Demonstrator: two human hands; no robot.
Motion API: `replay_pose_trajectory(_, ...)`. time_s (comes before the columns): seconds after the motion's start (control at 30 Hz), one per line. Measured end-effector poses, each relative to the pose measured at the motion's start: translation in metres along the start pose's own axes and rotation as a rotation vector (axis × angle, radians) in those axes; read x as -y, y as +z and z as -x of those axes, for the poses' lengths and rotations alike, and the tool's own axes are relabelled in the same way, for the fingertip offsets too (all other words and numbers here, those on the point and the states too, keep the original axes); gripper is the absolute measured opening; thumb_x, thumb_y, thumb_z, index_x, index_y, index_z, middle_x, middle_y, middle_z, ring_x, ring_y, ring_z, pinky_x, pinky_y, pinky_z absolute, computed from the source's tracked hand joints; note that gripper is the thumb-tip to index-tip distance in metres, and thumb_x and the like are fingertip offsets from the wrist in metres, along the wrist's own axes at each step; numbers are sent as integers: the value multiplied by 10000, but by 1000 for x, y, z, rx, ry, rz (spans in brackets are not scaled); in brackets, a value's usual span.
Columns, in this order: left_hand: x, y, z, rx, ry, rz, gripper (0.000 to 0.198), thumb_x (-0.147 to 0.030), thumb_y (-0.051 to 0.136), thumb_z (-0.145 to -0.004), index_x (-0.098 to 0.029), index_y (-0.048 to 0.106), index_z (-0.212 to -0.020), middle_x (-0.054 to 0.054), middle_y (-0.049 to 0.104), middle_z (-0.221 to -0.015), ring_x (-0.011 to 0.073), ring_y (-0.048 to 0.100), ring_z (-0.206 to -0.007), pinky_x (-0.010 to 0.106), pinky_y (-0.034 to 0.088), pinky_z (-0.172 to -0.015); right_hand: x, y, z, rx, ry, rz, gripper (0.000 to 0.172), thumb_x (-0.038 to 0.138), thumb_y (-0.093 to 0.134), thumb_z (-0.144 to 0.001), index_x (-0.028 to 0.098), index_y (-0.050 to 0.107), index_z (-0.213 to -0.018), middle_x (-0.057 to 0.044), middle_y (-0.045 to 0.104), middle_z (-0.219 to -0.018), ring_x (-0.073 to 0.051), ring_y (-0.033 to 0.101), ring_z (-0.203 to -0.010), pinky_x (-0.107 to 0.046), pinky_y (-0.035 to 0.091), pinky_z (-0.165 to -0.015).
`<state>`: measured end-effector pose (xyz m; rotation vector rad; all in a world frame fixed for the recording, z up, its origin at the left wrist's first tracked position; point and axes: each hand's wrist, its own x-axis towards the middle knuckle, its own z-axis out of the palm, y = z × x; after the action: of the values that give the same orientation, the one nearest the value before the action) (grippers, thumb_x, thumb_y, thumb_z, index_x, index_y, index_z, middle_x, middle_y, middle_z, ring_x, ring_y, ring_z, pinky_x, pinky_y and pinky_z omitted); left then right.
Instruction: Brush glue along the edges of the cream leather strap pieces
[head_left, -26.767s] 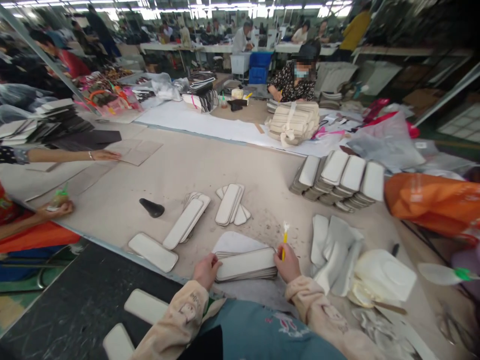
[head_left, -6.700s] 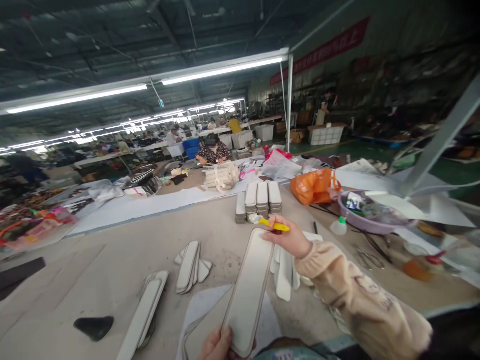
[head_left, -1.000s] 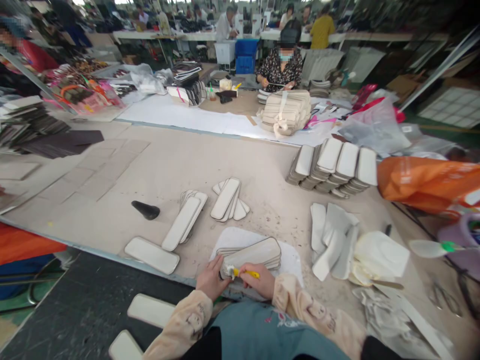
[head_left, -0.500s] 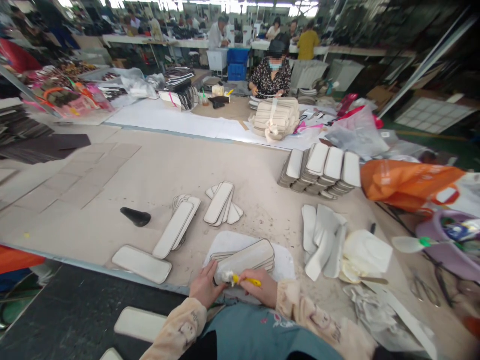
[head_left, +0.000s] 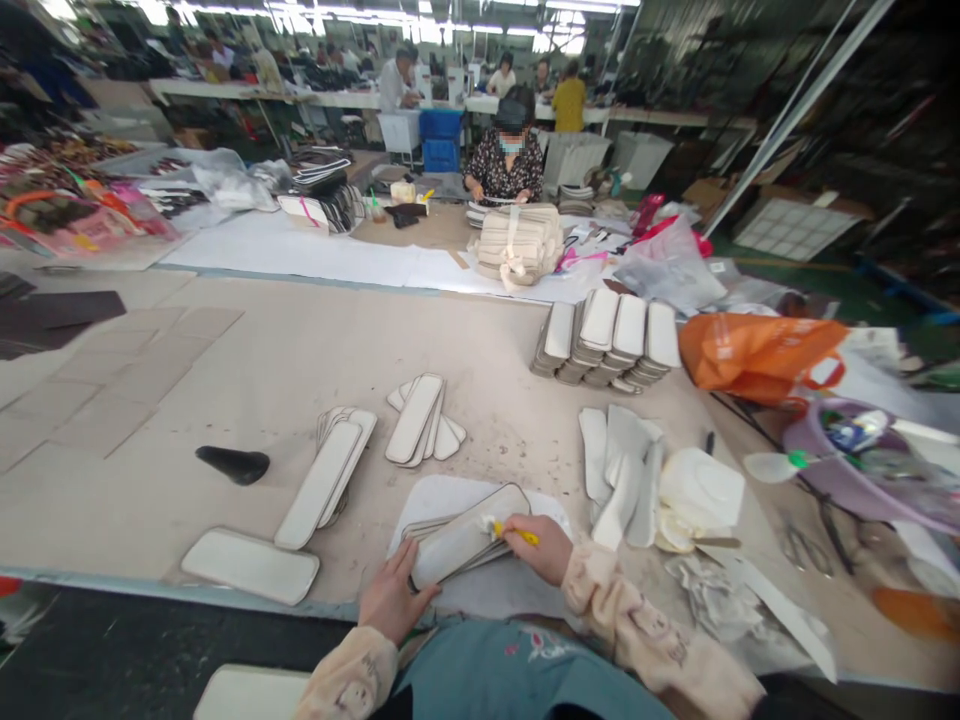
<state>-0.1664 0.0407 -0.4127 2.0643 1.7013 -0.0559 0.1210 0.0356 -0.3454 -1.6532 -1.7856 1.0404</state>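
My right hand (head_left: 544, 548) is closed around the yellow handle of a small brush (head_left: 528, 536), whose whitish bristles touch the top panel. This panel (head_left: 472, 535) is a long, pale piece with rounded corners and a dark edge, wet-looking in places. It lies on a fanned stack of similar panels (head_left: 431, 526) over a white sheet (head_left: 551, 505). My left hand (head_left: 394, 594) rests at the near left end of the top panel, fingers flat and thumb spread away. A single panel (head_left: 251, 566) lies to its left at the table edge.
Fanned panels (head_left: 326, 480) and a black saddle-shaped object (head_left: 232, 464) lie left. Tall panel stacks (head_left: 607, 340) stand far right. Nearer are grey-white strips (head_left: 621, 480), a white container (head_left: 701, 485), scissors (head_left: 806, 550) and a purple basin (head_left: 806, 440). A co-worker (head_left: 506, 160) sits opposite.
The brush in my right hand has moved from the panel's near left end up and right along it. My left hand's thumb has spread away. The whole view has shifted slightly.
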Motion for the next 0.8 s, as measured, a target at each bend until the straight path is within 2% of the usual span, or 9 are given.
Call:
replay_pose_trajectory(0.1,1,0,-1,16,-1,3,680,-447,594,-739,-190,436,-1347,50,432,-1424,233,469,-1237,344,367,-1042,-20,-26,1,-109,69,-2,236,302,450,-850,226,671,-820,34,615,-584,-134,583,-601,-227,428,-605)
replay_pose_trajectory(0.2,1,1,-1,17,-4,-4,685,-447,594,-734,-178,440,-1345,58,434,-1422,238,462,-1245,342,368,-1042,-23,-31,3,-167,89,-48,237,329,448,-856,224,657,-820,39,597,-562,-135,576,-576,-240,434,-609)
replay_pose_trajectory(0.27,1,2,-1,9,-5,-6,672,-440,587,-738,-182,443,-1341,61,438,-1419,237,464,-1243,344,369,-1041,-15,-18,3,-140,90,-162,235,332,444,-862,224,648,-822,39,597,-560,-130,576,-566,-238,442,-603)
replay_pose_trajectory(0.37,1,4,-2,-1,-3,-8,663,-437,576,-740,-195,438,-1341,62,438,-1419,233,465,-1244,350,368,-1041,3,16,0,-19,87,-321,211,305,461,-850,221,653,-828,40,614,-560,-119,571,-547,-222,443,-573)
replay_pose_trajectory(0.43,1,5,-3,5,1,-14,668,-441,574,-736,-201,432,-1343,58,430,-1424,232,459,-1252,351,367,-1043,10,34,-2,40,83,-342,196,281,478,-835,217,663,-833,43,622,-560,-109,564,-533,-213,436,-564)
replay_pose_trajectory(0.5,1,5,-3,17,3,-26,677,-449,570,-735,-193,427,-1346,60,425,-1428,234,454,-1257,350,368,-1044,11,41,-4,41,94,-326,194,264,481,-826,214,668,-826,46,618,-552,-103,559,-526,-209,429,-563)
replay_pose_trajectory(0.57,1,5,-3,23,4,-35,684,-459,561,-741,-177,423,-1349,68,419,-1431,236,451,-1260,347,370,-1043,4,33,-4,-8,111,-293,197,263,477,-823,214,666,-797,50,601,-530,-105,554,-523,-211,424,-564)
replay_pose_trajectory(0.8,-2,3,-1,22,-11,-42,662,-457,543,-757,-208,410,-1355,65,423,-1429,235,470,-1242,357,379,-1032,-37,-28,3,-276,186,-230,229,317,446,-831,212,645,-787,39,574,-532,-132,546,-534,-244,430,-575)
